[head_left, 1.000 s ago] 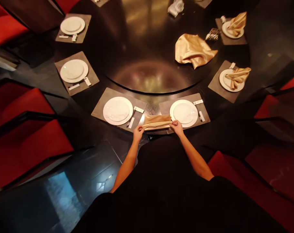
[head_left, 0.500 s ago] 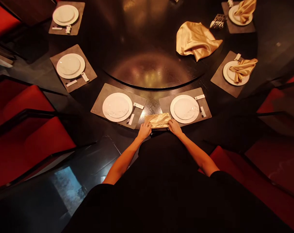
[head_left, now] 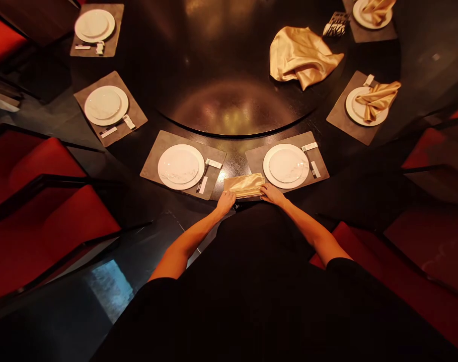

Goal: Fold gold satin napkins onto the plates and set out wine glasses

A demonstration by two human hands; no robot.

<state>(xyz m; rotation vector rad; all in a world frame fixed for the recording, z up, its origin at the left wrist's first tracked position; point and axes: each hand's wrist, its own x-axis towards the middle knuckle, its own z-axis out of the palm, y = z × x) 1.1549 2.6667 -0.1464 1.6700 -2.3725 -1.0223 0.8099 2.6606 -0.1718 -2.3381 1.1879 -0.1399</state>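
A gold satin napkin (head_left: pixel 244 185), folded into a narrow strip with pleats along its near side, lies at the table's front edge. My left hand (head_left: pixel 226 202) grips its near left corner, fingers closed. At the near right corner, my right hand (head_left: pixel 272 193) pinches the cloth. To the left is a white plate stack (head_left: pixel 180 167) on a grey-brown placemat (head_left: pixel 152 166); another plate stack (head_left: pixel 285 166) stands on the right, close beyond my right hand. Chopsticks (head_left: pixel 202 177) rest beside the left plates.
On the dark turntable (head_left: pixel 229 108) lies a crumpled gold cloth (head_left: pixel 302 58). A folded gold napkin (head_left: pixel 378 101) tops the plates at right. More place settings line the left, including a plate (head_left: pixel 106 105). Red chairs (head_left: pixel 80 216) flank both sides.
Both hands stay on the napkin, and more pleat layers show along its near side. The whole view has shifted slightly.
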